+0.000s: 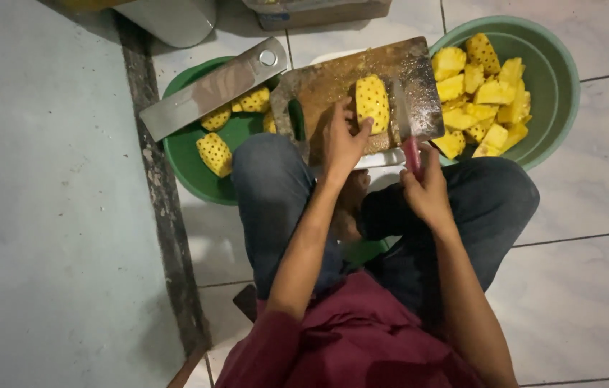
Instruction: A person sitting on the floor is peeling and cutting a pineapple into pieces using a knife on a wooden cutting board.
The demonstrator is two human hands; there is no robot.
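Peeled pineapple piece [372, 103]: yellow, rounded, dotted with dark eye pits, lying on the wooden cutting board [333, 82] between the two basins. It appears whole, not yet divided.

Left hand [342, 140]: laid against the near side of the piece, fingers curled round its lower edge to steady it.

Right hand [425, 188]: closed round a red handle; the knife [414, 108], a broad cleaver-type blade of dull grey metal, rests flat-sided on the board just right of the fruit.

Cutting board: worn brown wood, stained and wet-looking, set over the person's knees.

Right-side basin [560, 72]: pale green plastic, round, holding a heap of angular yellow chunks [484, 93]; judged to be the finished cut fruit, filling roughly half of the bowl.

Left-side basin [189, 165]: darker green plastic, round, holding a few peeled pieces [214, 153] with the same dark pits; judged to be stock awaiting cutting. Only a handful show, so most of the work seems done.

Second cleaver [211, 90]: long rectangular steel blade with a hole near one end, lying across the rim of the left-side basin, unheld.

Floor [578, 302]: pale glossy tiles with thin dark joints; to the left, a matt grey slab.

Person: seated low, dark blue trousers, maroon top.
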